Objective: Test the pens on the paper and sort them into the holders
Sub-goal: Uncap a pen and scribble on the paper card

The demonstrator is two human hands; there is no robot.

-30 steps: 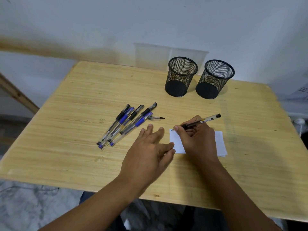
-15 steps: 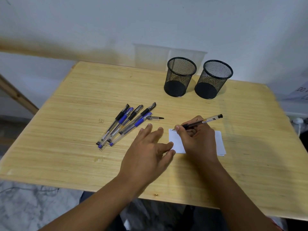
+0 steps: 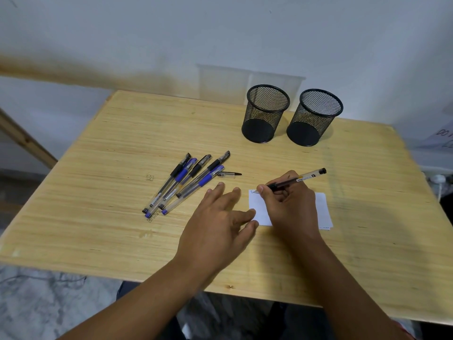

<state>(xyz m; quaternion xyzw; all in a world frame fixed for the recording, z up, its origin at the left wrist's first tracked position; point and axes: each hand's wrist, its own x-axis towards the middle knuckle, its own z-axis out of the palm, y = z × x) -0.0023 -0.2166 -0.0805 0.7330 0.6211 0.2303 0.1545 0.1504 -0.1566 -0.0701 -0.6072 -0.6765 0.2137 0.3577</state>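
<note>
Pen (image 3: 297, 179) tip barely shifted on flat white paper (image 3: 323, 209), black mesh holders (image 3: 266, 114)

Left hand (image 3: 215, 224) flat, fingers (image 3: 229, 196) spread and straight; right hand (image 3: 289, 204) fingers curled in writing grip.

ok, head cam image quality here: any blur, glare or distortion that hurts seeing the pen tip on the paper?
Head view: sharp at the centre, pen tip readable at the paper top-left corner; no glare; soft light, faint shadows beside the right hand and the mesh holders; wide-angle bowing of table edges; corners softer.
</note>
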